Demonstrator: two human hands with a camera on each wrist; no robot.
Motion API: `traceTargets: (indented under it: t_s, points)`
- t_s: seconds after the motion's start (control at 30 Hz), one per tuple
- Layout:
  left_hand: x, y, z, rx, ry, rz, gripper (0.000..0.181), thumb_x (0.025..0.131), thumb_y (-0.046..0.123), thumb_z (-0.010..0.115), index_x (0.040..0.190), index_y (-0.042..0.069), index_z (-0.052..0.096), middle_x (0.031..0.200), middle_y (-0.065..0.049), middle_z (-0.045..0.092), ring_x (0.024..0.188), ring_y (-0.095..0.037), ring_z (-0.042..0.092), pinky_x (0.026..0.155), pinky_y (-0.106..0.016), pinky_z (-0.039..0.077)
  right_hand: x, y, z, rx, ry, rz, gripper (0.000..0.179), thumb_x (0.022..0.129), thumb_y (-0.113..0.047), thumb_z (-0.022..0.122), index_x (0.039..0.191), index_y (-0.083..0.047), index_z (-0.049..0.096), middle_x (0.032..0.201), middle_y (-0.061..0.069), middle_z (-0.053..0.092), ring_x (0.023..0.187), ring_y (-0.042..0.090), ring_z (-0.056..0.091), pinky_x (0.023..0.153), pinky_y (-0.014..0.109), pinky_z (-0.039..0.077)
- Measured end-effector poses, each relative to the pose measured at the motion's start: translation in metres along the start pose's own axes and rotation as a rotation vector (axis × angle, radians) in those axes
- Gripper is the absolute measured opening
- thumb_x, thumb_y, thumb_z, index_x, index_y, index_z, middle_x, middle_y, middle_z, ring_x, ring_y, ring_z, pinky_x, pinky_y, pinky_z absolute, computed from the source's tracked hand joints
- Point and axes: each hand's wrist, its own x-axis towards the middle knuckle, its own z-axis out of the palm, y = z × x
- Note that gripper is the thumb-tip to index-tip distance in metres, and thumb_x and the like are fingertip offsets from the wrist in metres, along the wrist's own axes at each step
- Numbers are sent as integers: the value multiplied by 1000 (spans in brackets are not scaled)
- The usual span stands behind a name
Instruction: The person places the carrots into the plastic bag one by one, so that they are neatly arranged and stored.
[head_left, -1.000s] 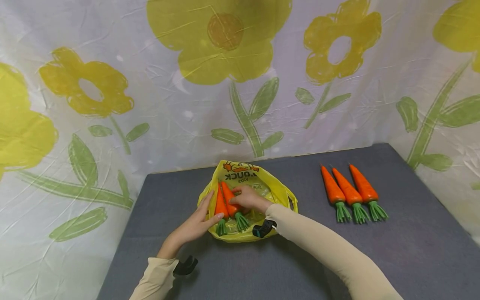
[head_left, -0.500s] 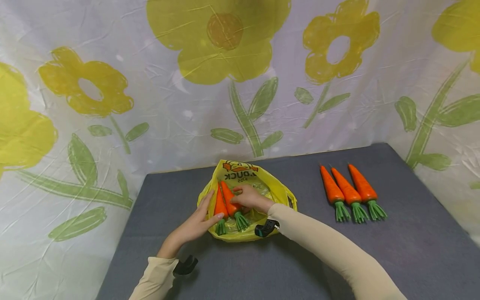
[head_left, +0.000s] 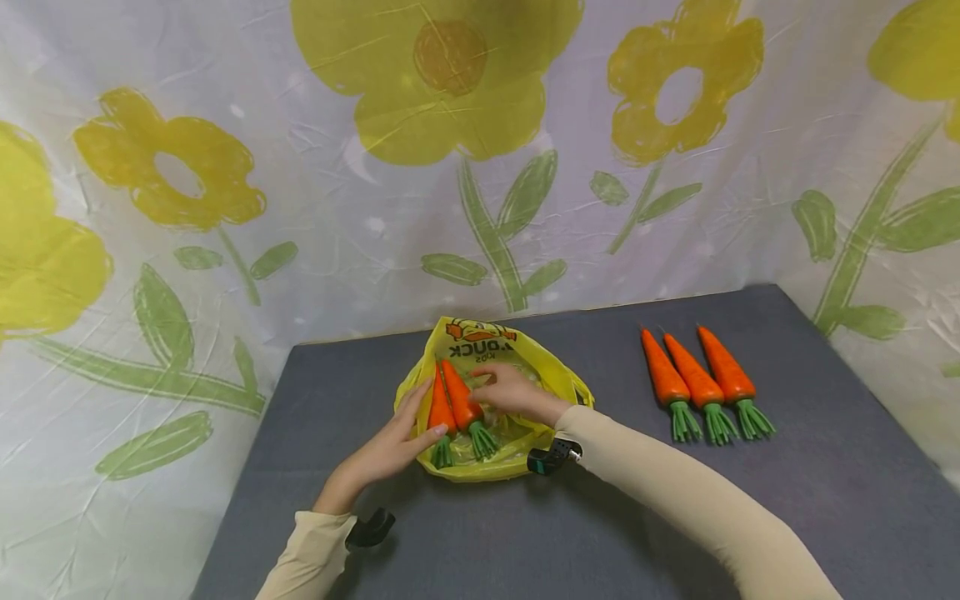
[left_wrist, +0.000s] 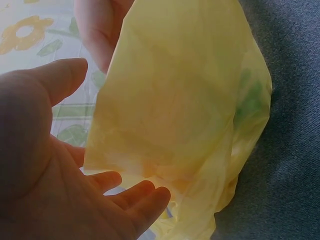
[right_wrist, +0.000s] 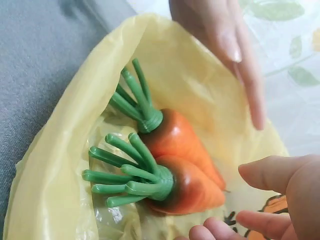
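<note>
A yellow plastic bag (head_left: 551, 367) with a duck print lies with its mouth wide. Two toy carrots (head_left: 463, 404) with green tops rest side by side in it. My left hand (head_left: 397, 437) is at the bag's left rim, thumb and fingers extended; in the left wrist view the hand (left_wrist: 65, 170) has its fingertips at the outside of the bag (left_wrist: 170, 100). Over the bag's mouth, my right hand (head_left: 517, 392) is just right of the carrots, holding nothing. Its thumb and fingers (right_wrist: 272, 172) are spread apart beside the carrot tips in the right wrist view.
Three more toy carrots (head_left: 699, 379) lie in a row on the right side of the dark grey tabletop (head_left: 480, 542), green tops toward me. Behind the table hangs a white cloth (head_left: 337, 208) with yellow flowers.
My right hand has let go of the right carrot in the bag and drawn back a little to the right. The left hand and the three carrots on the table have stayed put.
</note>
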Motion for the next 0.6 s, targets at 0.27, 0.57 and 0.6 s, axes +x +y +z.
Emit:
traceTargets:
  t_s: [0.27, 0.57, 0.6]
  points:
    - [0, 0, 0, -3, -7, -32, 86, 100, 43, 57, 161, 23, 0, 167, -18, -3, 154, -42, 2, 117, -70, 16, -14, -5, -17, -17, -11, -17, 56, 92, -26, 68, 143, -12, 53, 110, 13, 66, 97, 36, 65, 77, 42, 56]
    - [1, -1, 0, 0, -14, -45, 86, 100, 45, 56, 161, 26, -2, 167, -18, -6, 154, -42, 0, 117, -70, 15, -37, -12, -40, 7, -36, -63, 53, 96, -23, 61, 146, -13, 48, 112, 13, 61, 112, 37, 61, 93, 50, 53]
    - [1, -2, 0, 2, -14, -43, 86, 100, 45, 56, 161, 26, -2, 167, -18, -6, 154, -42, 0, 116, -70, 16, -39, -12, -44, 0, -32, -71, 52, 97, -23, 61, 147, -13, 48, 113, 13, 62, 112, 37, 61, 93, 49, 53]
